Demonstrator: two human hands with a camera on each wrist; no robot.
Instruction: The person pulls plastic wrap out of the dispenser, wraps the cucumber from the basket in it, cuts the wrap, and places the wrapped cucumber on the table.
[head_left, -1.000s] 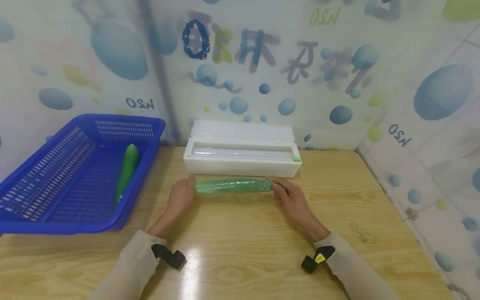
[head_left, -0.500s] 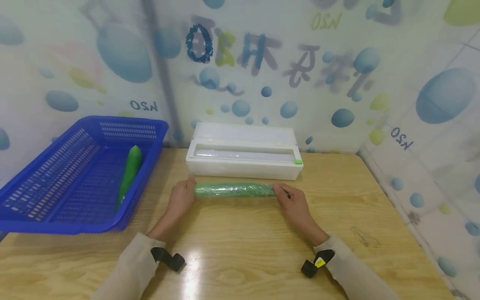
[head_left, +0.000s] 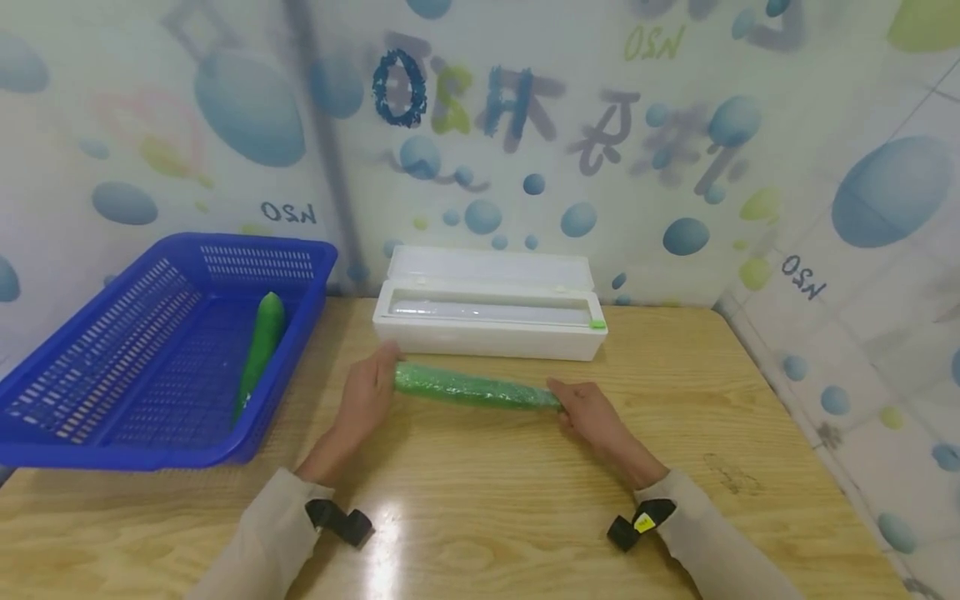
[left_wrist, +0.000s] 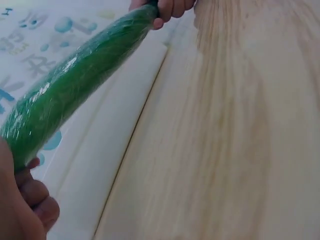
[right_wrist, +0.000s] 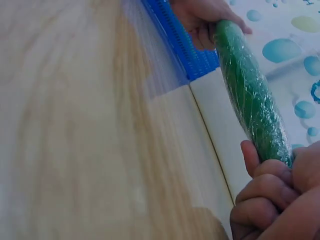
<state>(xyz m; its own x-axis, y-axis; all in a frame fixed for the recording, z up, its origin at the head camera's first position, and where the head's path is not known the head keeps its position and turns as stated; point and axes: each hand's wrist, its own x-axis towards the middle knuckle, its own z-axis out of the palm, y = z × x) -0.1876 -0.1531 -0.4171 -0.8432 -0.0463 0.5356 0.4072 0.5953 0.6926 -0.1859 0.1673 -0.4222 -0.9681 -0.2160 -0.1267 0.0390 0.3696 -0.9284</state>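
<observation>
A long green cucumber (head_left: 476,389) covered in shiny, crinkled cling film is held up between both hands. My left hand (head_left: 369,387) grips its left end, and in the left wrist view the fingers (left_wrist: 37,195) curl under it. At the other end my right hand (head_left: 592,414) pinches the tip, with curled fingers (right_wrist: 265,197) showing in the right wrist view. The cucumber slants in the head view, its right end lower. Behind it stands a white cling film box (head_left: 491,342), its lid (head_left: 491,267) raised and a roll (head_left: 491,312) of film inside.
On the left sits a blue plastic basket (head_left: 142,457) with slotted sides. A second green cucumber (head_left: 262,346) lies inside along its right wall. The wooden table (head_left: 480,500) meets a patterned wall (head_left: 480,183) at the back and another on the right.
The cucumber has gone from nearly level to slanted in the head view, its right end dropping. My right hand has shifted down and slightly right; the left has risen a little.
</observation>
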